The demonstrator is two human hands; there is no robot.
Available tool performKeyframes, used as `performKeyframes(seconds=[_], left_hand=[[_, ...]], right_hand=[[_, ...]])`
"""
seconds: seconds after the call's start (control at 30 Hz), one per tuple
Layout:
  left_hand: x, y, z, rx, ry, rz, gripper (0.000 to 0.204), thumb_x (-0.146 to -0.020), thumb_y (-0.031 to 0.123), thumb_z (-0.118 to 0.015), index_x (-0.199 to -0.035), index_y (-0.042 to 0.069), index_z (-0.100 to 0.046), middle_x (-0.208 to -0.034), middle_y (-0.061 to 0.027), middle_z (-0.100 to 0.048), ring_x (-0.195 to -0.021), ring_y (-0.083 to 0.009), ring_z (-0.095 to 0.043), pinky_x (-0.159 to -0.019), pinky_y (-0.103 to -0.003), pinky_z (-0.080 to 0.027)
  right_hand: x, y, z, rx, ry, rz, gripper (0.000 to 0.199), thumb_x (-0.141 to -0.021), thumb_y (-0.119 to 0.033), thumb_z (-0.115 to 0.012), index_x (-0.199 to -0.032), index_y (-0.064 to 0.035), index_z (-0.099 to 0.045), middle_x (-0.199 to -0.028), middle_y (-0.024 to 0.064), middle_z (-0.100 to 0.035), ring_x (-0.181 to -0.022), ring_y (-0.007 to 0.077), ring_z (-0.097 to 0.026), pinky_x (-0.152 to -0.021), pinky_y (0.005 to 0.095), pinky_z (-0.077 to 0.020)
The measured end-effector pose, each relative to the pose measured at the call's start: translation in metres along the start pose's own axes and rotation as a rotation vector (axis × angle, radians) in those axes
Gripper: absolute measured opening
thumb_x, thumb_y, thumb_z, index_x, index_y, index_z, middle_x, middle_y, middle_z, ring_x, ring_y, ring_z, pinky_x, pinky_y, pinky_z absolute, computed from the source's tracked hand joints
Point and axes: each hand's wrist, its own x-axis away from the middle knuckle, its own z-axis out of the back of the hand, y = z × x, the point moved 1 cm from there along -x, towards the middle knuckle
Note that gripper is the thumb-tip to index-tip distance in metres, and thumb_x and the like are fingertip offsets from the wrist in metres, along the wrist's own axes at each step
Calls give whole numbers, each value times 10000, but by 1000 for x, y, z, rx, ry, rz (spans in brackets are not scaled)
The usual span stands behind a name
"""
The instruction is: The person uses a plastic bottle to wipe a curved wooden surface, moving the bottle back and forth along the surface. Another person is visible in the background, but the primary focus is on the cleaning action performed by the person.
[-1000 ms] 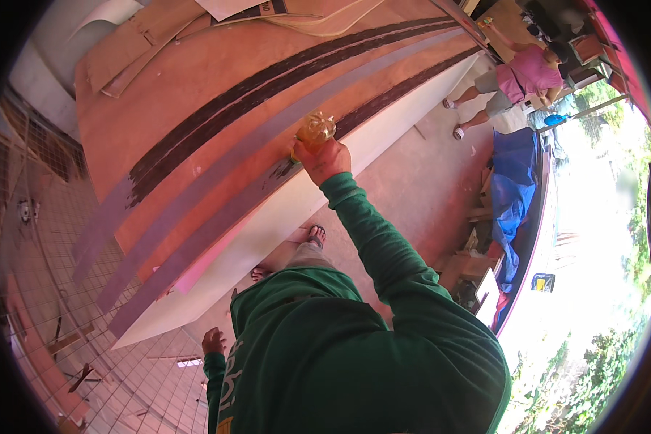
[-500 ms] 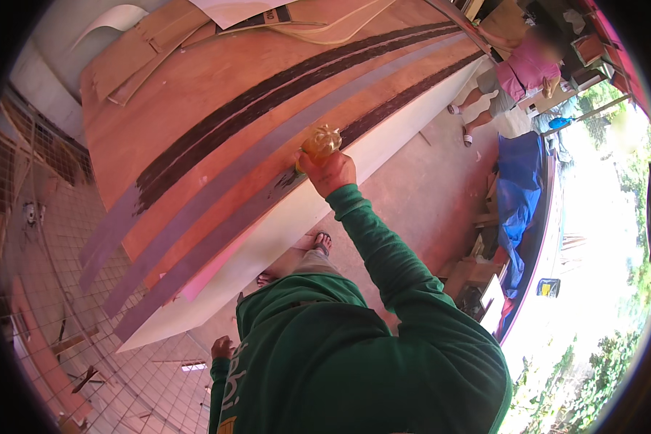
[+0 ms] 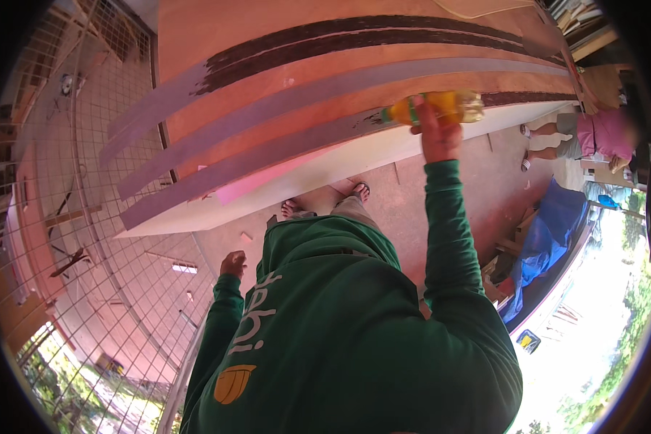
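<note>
My right hand [image 3: 440,137] is wrapped round a clear plastic bottle [image 3: 452,107] of yellow-amber liquid. The bottle lies tilted sideways, its green neck end pointing left over the nearest grey-purple strip [image 3: 267,155] on a large reddish-brown wooden panel [image 3: 296,81]. A few dark smears [image 3: 369,118] mark the strip by the neck; whether they touch is hard to tell. Further right the same strip carries a rough dark brown coat [image 3: 528,97]. Two far strips are coated dark [image 3: 325,36] too. My left hand [image 3: 233,264] hangs low at my side, fingers loosely curled and apart, holding nothing visible.
The panel's pale side [image 3: 318,173] stands in front of my feet [image 3: 360,191]. To the left is a wire mesh fence [image 3: 101,217]. A person in a pink shirt [image 3: 602,136] stands at the right, near a blue tarp [image 3: 550,231] and stacked scrap boards.
My view has turned, so the panel lies more level across it. My right hand has tipped the bottle from nearly end-on to sideways, and it sits further right in view.
</note>
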Motion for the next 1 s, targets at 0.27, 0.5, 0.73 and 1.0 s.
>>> performKeyframes(seconds=[0.27, 0.5, 0.73, 1.0], left_hand=[[12, -39, -7, -14, -33, 10, 249, -982, 180, -674, -1171, 17, -684, -1078, -136, -716, -886, -220, -702, -748, -362, -627], [-13, -81, 21, -154, -140, -69, 332, -893, 202, -728, -1171, 42, -640, -1140, -92, -656, -925, -204, -682, -656, -356, -598], [11, -10, -2, -41, -22, 21, 256, -999, 205, -656, -1153, 3, -688, -1046, -126, -715, -889, -207, -699, -754, -352, -634], [12, -35, -21, -68, -41, 16, 210, -991, 191, -668, -1135, 43, -707, -1025, -108, -718, -896, -211, -702, -731, -365, -634]], right_hand=[[-44, 17, 36, 276, 73, 90, 456, -869, -383, -830, -1109, -5, -738, -1002, 63, -762, -826, 175, -716, -757, 335, -570], [-22, 33, 12, 342, -34, 227, 389, -899, -260, -821, -1160, 8, -713, -1131, 72, -758, -1035, 181, -702, -948, 337, -535], [-7, 18, -6, 513, 10, 214, 481, -849, -340, -867, -1135, 18, -720, -1083, 94, -774, -986, 199, -734, -892, 352, -565], [-20, 27, 6, 560, -24, 259, 467, -846, -445, -842, -1028, -20, -778, -967, 86, -800, -908, 227, -769, -829, 345, -576]])
